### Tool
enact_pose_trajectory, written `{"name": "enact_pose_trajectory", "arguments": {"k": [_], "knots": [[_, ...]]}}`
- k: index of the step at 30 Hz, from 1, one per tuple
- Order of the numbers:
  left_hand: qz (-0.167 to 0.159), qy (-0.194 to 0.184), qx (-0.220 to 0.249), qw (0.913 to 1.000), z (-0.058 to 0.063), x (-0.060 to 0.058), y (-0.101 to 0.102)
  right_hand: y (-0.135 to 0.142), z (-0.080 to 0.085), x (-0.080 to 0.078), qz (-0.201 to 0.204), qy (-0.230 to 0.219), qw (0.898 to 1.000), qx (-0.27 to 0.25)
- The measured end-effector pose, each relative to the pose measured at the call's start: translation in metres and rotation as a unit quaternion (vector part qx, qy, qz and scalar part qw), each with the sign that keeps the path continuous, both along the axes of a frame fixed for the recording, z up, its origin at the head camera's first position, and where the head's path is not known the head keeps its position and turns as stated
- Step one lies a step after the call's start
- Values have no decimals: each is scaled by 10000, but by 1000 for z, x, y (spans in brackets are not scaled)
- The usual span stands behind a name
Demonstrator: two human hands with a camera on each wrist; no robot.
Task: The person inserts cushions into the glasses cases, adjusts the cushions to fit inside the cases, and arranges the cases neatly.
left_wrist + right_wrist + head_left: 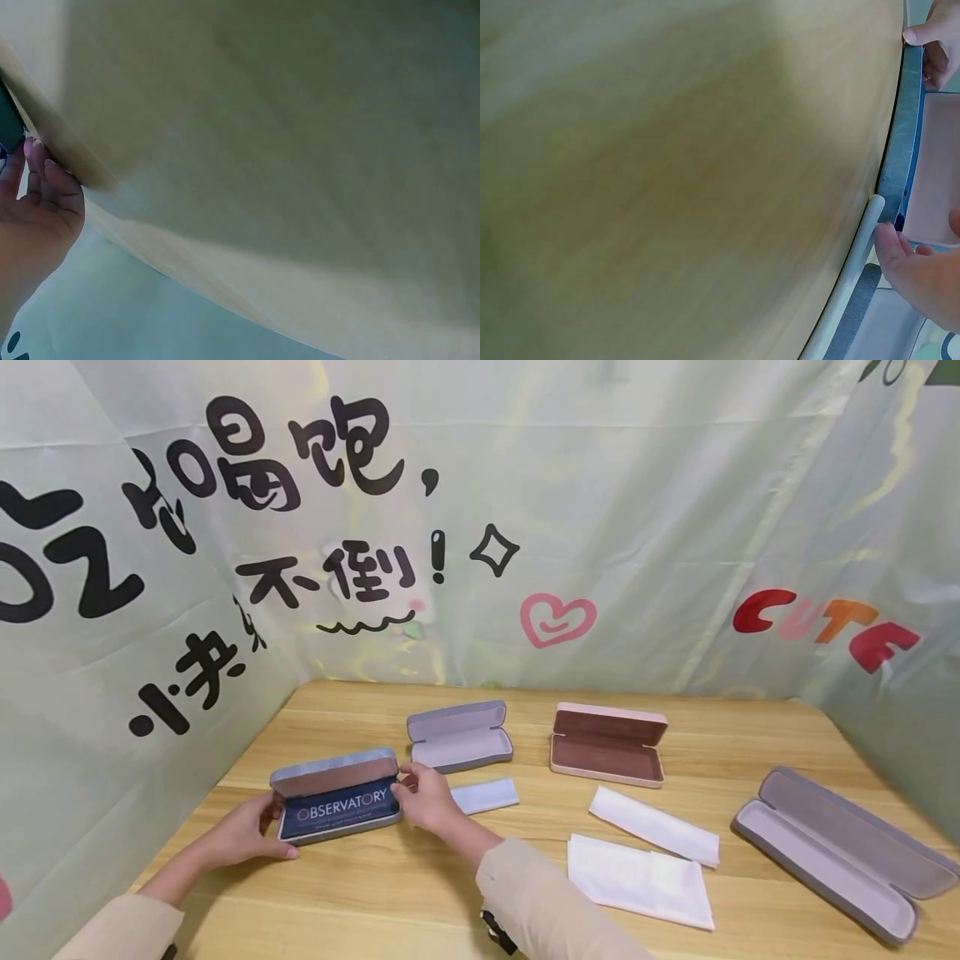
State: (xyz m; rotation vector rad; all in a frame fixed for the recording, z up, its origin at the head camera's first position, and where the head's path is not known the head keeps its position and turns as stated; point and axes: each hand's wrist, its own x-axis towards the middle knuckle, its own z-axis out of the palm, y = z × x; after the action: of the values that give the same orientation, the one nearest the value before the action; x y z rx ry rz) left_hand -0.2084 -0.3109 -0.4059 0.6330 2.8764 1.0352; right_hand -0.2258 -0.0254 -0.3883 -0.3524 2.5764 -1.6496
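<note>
A blue-grey glasses case (333,771) lies with its lid raised at the table's left. Inside it is a dark blue cloth (345,810) printed "OBSERVATORY". My left hand (243,832) grips the case's left end, thumb along the front and fingers behind. At the opposite end my right hand (426,795) holds the right edge of the case, fingertips close to the cloth's edge; whether they also touch the cloth cannot be told. In the right wrist view, the right hand (919,274) is at the near end of the case (902,142).
Behind stand an open lavender case (461,747) and an open pink case (607,762). A long grey case (825,868) lies open at right. A pale blue folded cloth (487,796) and two white folded cloths (656,822) (637,878) lie on the wooden table (420,902).
</note>
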Motion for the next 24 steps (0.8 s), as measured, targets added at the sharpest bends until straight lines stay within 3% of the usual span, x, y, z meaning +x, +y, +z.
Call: {"name": "enact_pose_trajectory", "arguments": {"k": [6,13,17,24], "knots": [[80,-17,-223,9997,0,-7,-5,4,3,2,54,-102,9999,-76],[200,289,-528,9980,-1,-9,-4,6,4,2,4,-499,9987,-103],[364,165,-482,9980,-4,-9,-3,6,4,1,-23,-573,9983,-55],[520,-123,-401,9978,-5,-10,-6,4,4,-5,-125,-780,9957,-485]]}}
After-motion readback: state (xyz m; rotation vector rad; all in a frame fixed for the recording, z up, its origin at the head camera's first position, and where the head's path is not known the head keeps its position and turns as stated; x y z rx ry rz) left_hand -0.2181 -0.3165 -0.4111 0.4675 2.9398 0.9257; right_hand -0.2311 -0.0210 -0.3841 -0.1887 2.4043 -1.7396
